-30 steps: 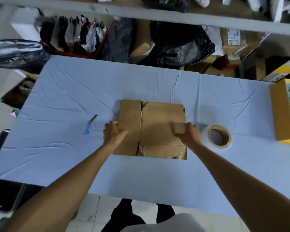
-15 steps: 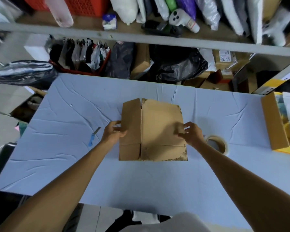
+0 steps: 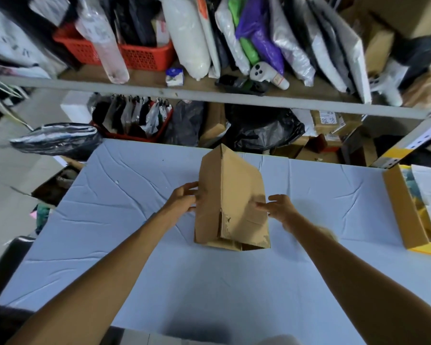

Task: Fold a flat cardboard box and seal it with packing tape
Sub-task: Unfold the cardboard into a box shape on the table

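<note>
The brown cardboard box [image 3: 237,192] stands raised off the pale blue table [image 3: 125,220], partly opened into a sleeve, with its lower flaps near the cloth. My left hand [image 3: 184,199] pinches its left panel edge. On the other side, my right hand [image 3: 280,209] holds the right edge, thumb on the front face; it is blurred. A tan sliver of the tape roll [image 3: 327,234] peeks out beyond my right forearm; the rest is hidden.
An open yellow-edged carton [image 3: 403,210] with papers sits at the table's right edge. Behind the table, shelves hold bags, a red basket [image 3: 144,56] and parcels. A black bag [image 3: 57,140] lies past the far left corner.
The box has come up from lying flat on the table to standing on end and has opened partly. Both hands rose with it. The view tilted up, and the blue cutter is out of sight.
</note>
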Demonstrator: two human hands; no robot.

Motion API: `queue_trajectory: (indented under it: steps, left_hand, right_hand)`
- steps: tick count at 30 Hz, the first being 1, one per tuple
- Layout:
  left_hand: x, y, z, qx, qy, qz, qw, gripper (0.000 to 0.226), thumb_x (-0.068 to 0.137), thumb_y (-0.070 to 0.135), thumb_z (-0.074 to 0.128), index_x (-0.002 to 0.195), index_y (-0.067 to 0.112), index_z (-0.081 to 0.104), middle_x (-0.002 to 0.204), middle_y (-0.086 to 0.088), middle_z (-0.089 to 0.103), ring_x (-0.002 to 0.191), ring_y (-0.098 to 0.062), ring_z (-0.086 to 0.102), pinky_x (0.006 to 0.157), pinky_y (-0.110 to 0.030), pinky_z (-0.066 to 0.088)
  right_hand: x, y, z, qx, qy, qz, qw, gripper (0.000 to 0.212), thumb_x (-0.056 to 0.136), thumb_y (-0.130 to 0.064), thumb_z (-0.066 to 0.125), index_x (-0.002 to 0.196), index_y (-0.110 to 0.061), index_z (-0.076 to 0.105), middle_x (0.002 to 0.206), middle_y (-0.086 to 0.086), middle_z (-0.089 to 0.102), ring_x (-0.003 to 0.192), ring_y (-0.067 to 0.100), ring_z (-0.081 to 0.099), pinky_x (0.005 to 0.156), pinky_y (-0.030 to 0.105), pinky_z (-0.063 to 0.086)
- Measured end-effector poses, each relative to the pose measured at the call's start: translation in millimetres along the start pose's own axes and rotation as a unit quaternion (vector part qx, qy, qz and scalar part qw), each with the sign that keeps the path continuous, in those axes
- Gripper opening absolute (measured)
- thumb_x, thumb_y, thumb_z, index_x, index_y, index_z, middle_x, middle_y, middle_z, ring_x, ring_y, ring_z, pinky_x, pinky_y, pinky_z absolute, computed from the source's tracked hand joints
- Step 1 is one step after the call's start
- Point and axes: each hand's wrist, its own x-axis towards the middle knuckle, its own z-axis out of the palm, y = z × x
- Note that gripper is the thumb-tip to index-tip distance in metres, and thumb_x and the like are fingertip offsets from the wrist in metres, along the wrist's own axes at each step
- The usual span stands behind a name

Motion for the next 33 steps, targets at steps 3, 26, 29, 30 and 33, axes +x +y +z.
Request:
queue_trajectory:
  steps: [3,26,29,30,33]
  left_hand:
    - [-1.4,1.7,-4.4,0.039,-0.020,-0.041,0.998,0.034,0.087,0.047,0.060,0.115,0.027,0.054,0.098,0.008,0.059,0.094,-0.014,0.057,0.083,-0.027,0.049]
    - [7.1,3.0,5.7,0.032,-0.142,0.078,0.986,0.103,0.057,0.012,0.087,0.145,0.022,0.034,0.134,0.003,0.050,0.125,-0.020,0.049,0.094,-0.032,0.048]
    - [5.8,-0.2,6.9,0.096,-0.155,0.097,0.978,0.105,0.061,0.009,0.087,0.147,0.026,0.030,0.138,0.004,0.046,0.127,-0.018,0.046,0.099,-0.037,0.046]
    - [5.0,-2.1,6.8,0.114,-0.159,0.101,0.976,0.108,0.058,0.014,0.089,0.147,0.028,0.029,0.139,0.005,0.045,0.127,-0.018,0.047,0.101,-0.041,0.047]
    - [0.5,-4.0,6.2,0.122,-0.155,0.104,0.975,0.118,0.044,0.029,0.090,0.145,0.031,0.028,0.132,0.010,0.046,0.120,-0.018,0.050,0.099,-0.045,0.049]
  right_hand:
    - [1.5,8.9,4.1,-0.032,0.006,-0.003,0.999,0.085,0.062,-0.034,0.088,0.129,-0.004,0.047,0.132,0.012,0.045,0.120,0.030,0.048,0.098,0.039,0.041]
    - [-17.1,-5.6,-45.4,0.075,0.084,-0.131,0.985,0.043,0.073,0.003,0.075,0.114,-0.005,0.066,0.094,0.018,0.069,0.090,0.037,0.067,0.074,0.049,0.056]
    - [-20.7,-6.8,-49.2,0.088,0.093,-0.134,0.983,0.034,0.070,0.003,0.078,0.102,-0.003,0.069,0.097,0.017,0.071,0.089,0.034,0.068,0.075,0.044,0.056]
    - [-22.2,-7.4,-50.5,0.081,0.099,-0.133,0.983,0.030,0.068,-0.001,0.081,0.096,-0.004,0.071,0.093,0.014,0.072,0.088,0.032,0.068,0.074,0.042,0.055]
    - [-26.0,-11.6,-55.5,0.035,0.112,-0.143,0.983,0.025,0.061,-0.013,0.088,0.081,-0.010,0.072,0.083,0.003,0.070,0.080,0.021,0.064,0.069,0.031,0.050]
